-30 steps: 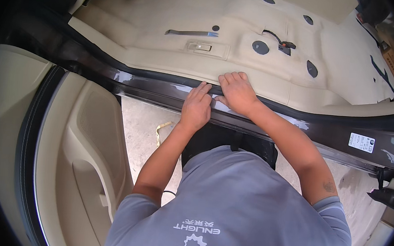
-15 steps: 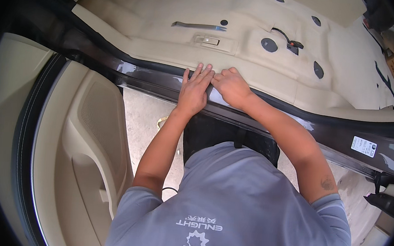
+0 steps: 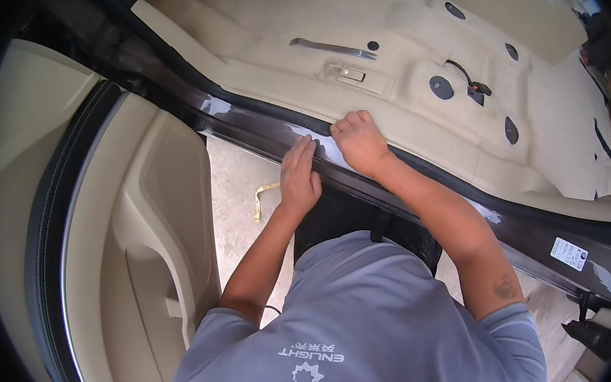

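Where the right fingers (image 3: 355, 118) rest, the seal (image 3: 279, 112) curves — black, slim.

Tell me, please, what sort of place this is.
Probably a vehicle workshop: a beige moulded car floor carpet, a slim silver metal pry tool lying on it, and an open beige-panelled car door.

A pry tool (image 3: 333, 48) lies on the carpet (image 3: 404, 26); the seal (image 3: 276, 112) runs between carpet and sill (image 3: 257, 123). The door panel (image 3: 165, 201) stands left of the person (image 3: 375, 304), the label (image 3: 569, 254) toward the sill's right.
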A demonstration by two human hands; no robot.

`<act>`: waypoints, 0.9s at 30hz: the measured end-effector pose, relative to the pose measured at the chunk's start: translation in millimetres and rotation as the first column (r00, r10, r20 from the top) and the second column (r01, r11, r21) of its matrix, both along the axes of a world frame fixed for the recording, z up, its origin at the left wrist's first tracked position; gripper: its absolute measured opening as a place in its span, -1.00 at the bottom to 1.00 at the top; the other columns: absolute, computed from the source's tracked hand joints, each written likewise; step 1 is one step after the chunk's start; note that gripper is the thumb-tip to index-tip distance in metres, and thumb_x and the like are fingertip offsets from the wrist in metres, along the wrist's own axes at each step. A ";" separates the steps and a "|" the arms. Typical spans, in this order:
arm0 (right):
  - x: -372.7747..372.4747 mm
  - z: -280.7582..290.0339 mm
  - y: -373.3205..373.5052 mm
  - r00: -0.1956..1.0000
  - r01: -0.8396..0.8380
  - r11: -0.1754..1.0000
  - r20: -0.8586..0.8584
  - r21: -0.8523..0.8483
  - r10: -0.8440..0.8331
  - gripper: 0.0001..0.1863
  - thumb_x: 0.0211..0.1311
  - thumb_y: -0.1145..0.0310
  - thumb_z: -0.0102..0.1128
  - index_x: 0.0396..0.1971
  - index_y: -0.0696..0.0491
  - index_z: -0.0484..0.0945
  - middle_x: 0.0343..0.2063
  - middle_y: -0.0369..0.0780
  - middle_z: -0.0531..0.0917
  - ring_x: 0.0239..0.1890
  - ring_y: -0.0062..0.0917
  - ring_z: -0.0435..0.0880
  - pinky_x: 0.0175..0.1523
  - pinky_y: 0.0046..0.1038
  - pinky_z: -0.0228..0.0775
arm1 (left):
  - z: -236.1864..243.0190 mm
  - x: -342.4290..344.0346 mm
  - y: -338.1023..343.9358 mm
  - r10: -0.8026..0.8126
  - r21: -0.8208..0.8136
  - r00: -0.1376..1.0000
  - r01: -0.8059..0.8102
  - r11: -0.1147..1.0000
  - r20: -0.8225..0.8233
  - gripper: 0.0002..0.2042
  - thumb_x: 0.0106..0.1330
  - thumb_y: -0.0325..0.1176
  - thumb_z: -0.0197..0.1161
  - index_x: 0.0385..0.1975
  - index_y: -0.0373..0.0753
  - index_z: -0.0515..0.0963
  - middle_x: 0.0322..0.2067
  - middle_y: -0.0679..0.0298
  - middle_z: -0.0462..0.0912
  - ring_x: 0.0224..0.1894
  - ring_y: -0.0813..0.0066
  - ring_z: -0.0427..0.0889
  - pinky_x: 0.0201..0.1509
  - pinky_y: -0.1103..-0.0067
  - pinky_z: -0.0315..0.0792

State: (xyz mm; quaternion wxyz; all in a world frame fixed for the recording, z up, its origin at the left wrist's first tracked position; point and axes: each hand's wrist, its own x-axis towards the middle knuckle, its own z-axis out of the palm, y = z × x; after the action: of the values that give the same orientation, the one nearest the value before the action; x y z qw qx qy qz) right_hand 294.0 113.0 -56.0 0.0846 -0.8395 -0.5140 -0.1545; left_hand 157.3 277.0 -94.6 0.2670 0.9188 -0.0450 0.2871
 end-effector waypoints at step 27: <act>4.9 2.9 46.3 0.989 -0.144 0.985 -0.051 -0.099 0.139 -0.77 0.09 0.36 0.21 -0.24 -0.06 0.73 -0.36 -0.35 0.70 -0.17 -0.42 0.63 0.05 -0.32 0.39 | 33.3 55.8 54.4 -0.084 0.147 0.965 0.123 0.981 -0.247 -0.37 0.15 -0.64 0.17 0.33 -0.22 0.48 0.44 0.19 0.42 0.54 0.07 0.24 0.51 -0.06 0.05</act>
State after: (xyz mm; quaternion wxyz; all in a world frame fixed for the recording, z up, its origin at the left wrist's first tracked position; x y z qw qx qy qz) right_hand 298.9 159.3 -53.1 0.0634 -0.8073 -0.5776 -0.1029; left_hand 213.0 331.4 -61.3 0.2098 0.9618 -0.0835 0.1551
